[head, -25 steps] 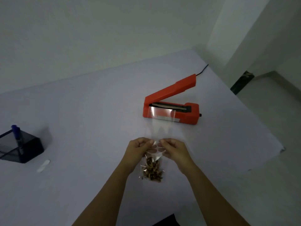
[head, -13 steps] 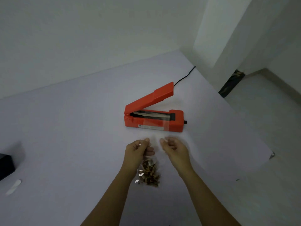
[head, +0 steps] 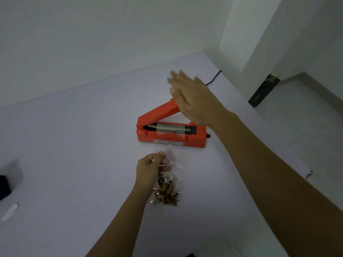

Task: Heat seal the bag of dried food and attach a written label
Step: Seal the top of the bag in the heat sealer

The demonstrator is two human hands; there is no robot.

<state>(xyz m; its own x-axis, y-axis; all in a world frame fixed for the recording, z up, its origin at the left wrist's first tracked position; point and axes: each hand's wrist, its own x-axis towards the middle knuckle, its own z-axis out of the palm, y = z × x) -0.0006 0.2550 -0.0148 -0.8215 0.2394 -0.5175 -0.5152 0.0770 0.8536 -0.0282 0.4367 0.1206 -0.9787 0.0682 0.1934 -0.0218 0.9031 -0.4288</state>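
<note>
A clear plastic bag (head: 168, 190) with brown dried food in its lower part lies on the white table (head: 78, 145). Its open top end rests across the sealing strip of the orange heat sealer (head: 171, 135), whose lid arm is raised. My left hand (head: 151, 168) pinches the bag's left side just above the food. My right hand (head: 193, 100), fingers spread and holding nothing, hovers over the raised end of the sealer's arm, blurred by motion.
The sealer's black cable (head: 214, 78) runs toward the far wall. A black pen holder (head: 4, 186) sits at the left edge, with a small white label strip (head: 10, 212) in front of it. The table's right edge drops to the floor.
My right hand has let go of the bag and risen over the sealer's raised arm. The left hand still holds the bag, whose top now lies across the sealing strip.
</note>
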